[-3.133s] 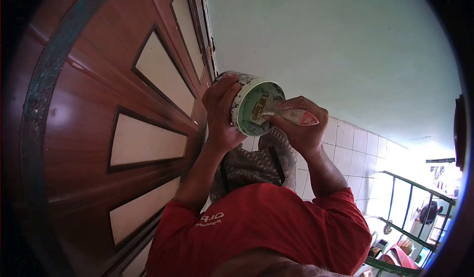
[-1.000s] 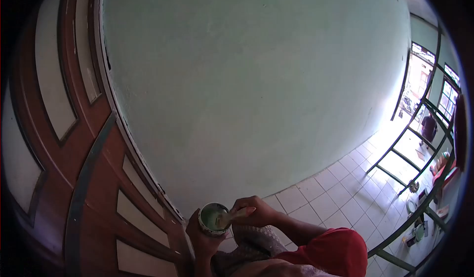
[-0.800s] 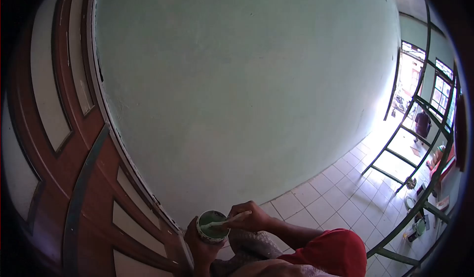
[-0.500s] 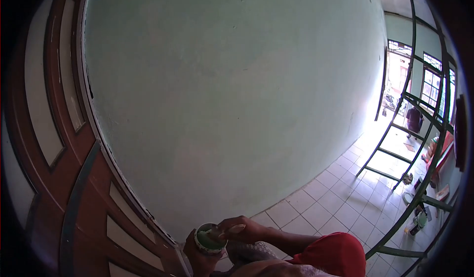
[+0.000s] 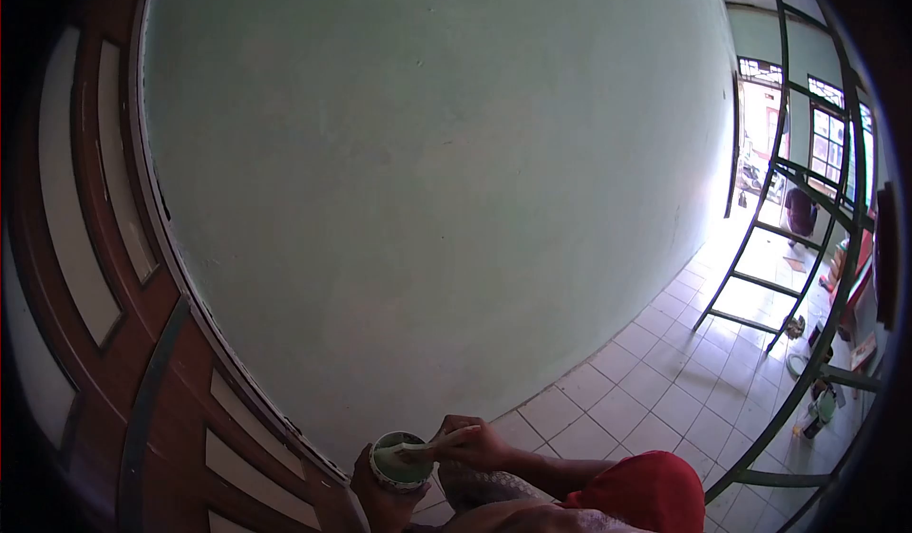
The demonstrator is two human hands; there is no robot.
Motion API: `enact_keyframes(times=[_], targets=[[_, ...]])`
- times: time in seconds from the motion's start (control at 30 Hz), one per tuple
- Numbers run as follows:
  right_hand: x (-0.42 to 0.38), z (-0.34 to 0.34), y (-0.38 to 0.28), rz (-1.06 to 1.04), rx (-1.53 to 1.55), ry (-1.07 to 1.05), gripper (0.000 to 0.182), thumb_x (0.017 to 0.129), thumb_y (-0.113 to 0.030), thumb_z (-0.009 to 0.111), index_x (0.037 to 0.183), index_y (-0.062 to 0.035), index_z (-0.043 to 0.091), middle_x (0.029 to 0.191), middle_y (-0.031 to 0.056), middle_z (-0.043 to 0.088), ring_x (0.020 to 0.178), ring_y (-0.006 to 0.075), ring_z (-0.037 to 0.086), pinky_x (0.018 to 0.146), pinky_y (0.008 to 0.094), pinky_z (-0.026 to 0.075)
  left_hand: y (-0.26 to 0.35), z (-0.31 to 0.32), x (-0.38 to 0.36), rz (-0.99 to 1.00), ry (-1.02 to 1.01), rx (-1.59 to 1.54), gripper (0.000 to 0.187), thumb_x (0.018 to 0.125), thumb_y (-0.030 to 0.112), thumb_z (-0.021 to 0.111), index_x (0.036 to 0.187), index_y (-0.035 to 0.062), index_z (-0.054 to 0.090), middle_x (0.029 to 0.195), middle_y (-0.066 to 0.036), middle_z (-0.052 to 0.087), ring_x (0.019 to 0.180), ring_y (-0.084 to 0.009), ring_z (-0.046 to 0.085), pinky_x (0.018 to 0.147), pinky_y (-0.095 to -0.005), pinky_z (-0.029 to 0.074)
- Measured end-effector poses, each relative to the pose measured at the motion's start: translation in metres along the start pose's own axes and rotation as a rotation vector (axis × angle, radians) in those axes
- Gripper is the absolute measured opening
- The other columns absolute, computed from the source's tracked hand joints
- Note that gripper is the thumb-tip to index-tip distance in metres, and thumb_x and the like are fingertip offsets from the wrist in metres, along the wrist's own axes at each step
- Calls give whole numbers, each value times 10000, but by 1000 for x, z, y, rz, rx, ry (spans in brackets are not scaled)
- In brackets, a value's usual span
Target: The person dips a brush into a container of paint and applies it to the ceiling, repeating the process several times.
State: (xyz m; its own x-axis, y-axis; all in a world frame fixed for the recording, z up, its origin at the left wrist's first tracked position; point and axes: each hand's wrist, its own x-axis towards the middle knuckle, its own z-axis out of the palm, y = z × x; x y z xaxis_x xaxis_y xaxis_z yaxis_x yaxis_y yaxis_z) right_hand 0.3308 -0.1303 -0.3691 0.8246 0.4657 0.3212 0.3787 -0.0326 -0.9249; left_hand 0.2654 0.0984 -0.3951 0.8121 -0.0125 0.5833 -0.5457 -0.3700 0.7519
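Observation:
At the bottom of the view, my left hand [image 5: 382, 506] is wrapped round a small round tub [image 5: 402, 485] with a patterned side. Green paint [image 5: 404, 473] shows inside it. My right hand [image 5: 475, 446], on the tub's right, grips the light handle of a brush [image 5: 418, 450], whose head is over the tub's opening, near the paint. Whether the bristles touch the paint is hard to tell.
A pale green wall [image 5: 437, 200] fills the middle. Brown door panels [image 5: 142, 333] stand at the left. On the tiled floor [image 5: 617, 405] at the right are a green metal ladder [image 5: 750, 276] and several items. A person [image 5: 801, 212] is near the far doorway.
The brush in my right hand has shifted and lies flatter across the tub, with more of the paint showing. The view has turned slightly.

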Motion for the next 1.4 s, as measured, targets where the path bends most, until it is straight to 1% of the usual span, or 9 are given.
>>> enact_keyframes(times=[0.17, 0.23, 0.27, 0.33, 0.63, 0.83, 0.97, 1.27, 1.4], targets=[[-2, 10, -7, 12, 132, 15, 211, 923, -171, 746, 1040, -6, 683, 917, 68, 684, 882, 127, 667, 777, 296, 538, 6, -8, 13, -194, -337, -39, 986, 563, 122, 991, 1357, 22, 415, 1238, -133, 620, 1127, -232, 649, 966, -369, 543], [0, 7, 4, -10, 189, -43, 213, 928, -157, 740, 1046, 6, 669, 941, 73, 691, 887, 133, 671, 776, 303, 544, -15, 4, -7, -103, -16, 28, 989, 563, 111, 985, 1365, 33, 412, 1249, -138, 609, 1142, -242, 634, 992, -380, 524], [-1, 5, 8, -37, 240, -105, 216, 933, -142, 733, 1053, 18, 654, 966, 78, 698, 892, 138, 676, 775, 311, 550, -19, 9, -8, -111, -22, 29, 989, 563, 111, 985, 1365, 33, 412, 1249, -138, 609, 1142, -242, 634, 992, -380, 524], [0, 0, 2, -81, 169, -113, 222, 917, -129, 750, 1061, 13, 659, 987, 75, 706, 912, 144, 679, 790, 314, 552, -23, 10, -13, -100, 79, -95, 1115, 421, 180, 1004, 1378, 12, 457, 1277, -196, 590, 1191, -368, 595, 998, -470, 487], [-7, 13, -7, 59, 212, 20, 234, 872, -134, 818, 953, -1, 644, 961, 85, 740, 879, 123, 704, 761, 286, 575, 3, -2, -23, -120, 101, 15, 1088, 534, 119, 984, 1433, -10, 386, 1288, -188, 583, 1216, -335, 590, 1062, -456, 466], [-5, 26, -12, 146, 493, 153, 227, 947, -159, 745, 907, -9, 580, 816, 126, 704, 712, 159, 699, 628, 304, 578, 4, -4, -23, -178, 128, -24, 1079, 555, 128, 985, 1442, 1, 385, 1315, -172, 569, 1229, -309, 578, 1055, -433, 474], [0, 39, -7, 302, 683, 328, 286, 1031, -296, 625, 927, -36, 570, 775, 68, 640, 629, 124, 609, 528, 278, 498, 15, -4, -9, -105, 187, -19, 1072, 549, 167, 996, 1435, 3, 416, 1306, -168, 577, 1223, -316, 584, 1053, -433, 471], [19, 50, -35, 541, 787, 443, 297, 1034, -387, 607, 1056, -96, 549, 837, 45, 582, 713, 155, 578, 667, 321, 495, 32, -13, -8, -159, 297, 128, 1068, 512, 133, 987, 1421, 3, 442, 1289, -184, 607, 1209, -353, 600, 1040, -442, 481], [35, 45, -14, 541, 1001, 289, 276, 1037, -389, 600, 1084, -118, 571, 865, 35, 605, 737, 140, 595, 668, 309, 506, 30, -27, -8, -183, 259, 5, 1145, 559, 89, 981, 1495, 15, 326, 1379, -149, 530, 1273, -265, 554, 1078, -413, 474]])
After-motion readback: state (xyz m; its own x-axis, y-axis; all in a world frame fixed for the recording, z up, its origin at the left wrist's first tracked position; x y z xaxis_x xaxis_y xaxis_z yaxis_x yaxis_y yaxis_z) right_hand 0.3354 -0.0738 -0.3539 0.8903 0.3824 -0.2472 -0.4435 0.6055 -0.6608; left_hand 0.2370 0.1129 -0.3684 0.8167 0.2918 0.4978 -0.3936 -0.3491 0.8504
